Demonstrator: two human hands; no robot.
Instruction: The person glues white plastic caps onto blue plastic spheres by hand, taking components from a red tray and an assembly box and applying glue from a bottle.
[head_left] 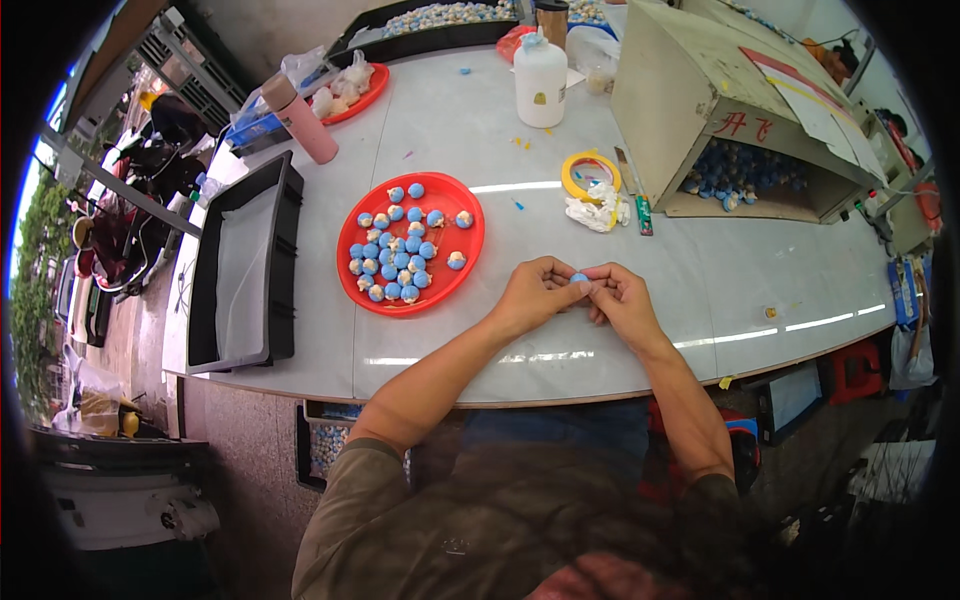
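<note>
Over the table's near middle, my left hand [540,297] and my right hand [622,303] meet, fingertips pinched together around one small blue ball [579,278]. Only the top of that ball shows between the fingers; the rest is hidden. To the left of my hands, a round red tray [462,290] carries several blue balls [388,240] with cream-coloured patches, loosely grouped toward its middle and lower part. Both forearms come up from the lower edge and reach over the table edge.
An empty-looking black tray [275,330] stands at the left. Beyond are a pink bottle [300,118], a white bottle [541,85], yellow tape [568,178] and crumpled tissue [598,212]. At right, an open-fronted box [660,110] holds many blue balls [740,175].
</note>
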